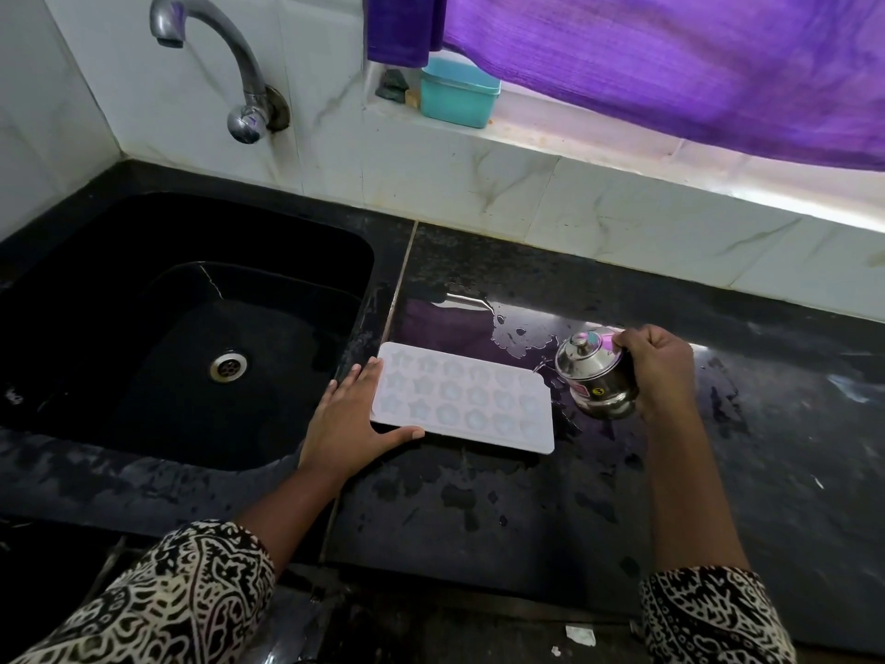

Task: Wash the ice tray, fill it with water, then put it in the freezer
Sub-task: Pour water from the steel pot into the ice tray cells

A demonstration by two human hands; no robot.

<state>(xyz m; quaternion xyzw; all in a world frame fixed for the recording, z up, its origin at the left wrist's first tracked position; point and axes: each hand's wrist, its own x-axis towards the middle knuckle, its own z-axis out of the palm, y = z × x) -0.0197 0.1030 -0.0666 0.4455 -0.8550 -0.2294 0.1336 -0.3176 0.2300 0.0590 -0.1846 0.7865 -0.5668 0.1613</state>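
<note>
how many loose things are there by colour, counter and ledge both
white: 1, the ice tray on the counter
steel: 1, the pot in the right hand
teal: 1, the box on the ledge
dark: 1, a small lump by the box
total: 4

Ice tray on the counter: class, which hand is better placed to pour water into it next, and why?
Probably the right hand: it grips the steel pot, tilted at the ice tray's far end. The left hand lies flat, steadying the tray's near-sink end.
</note>
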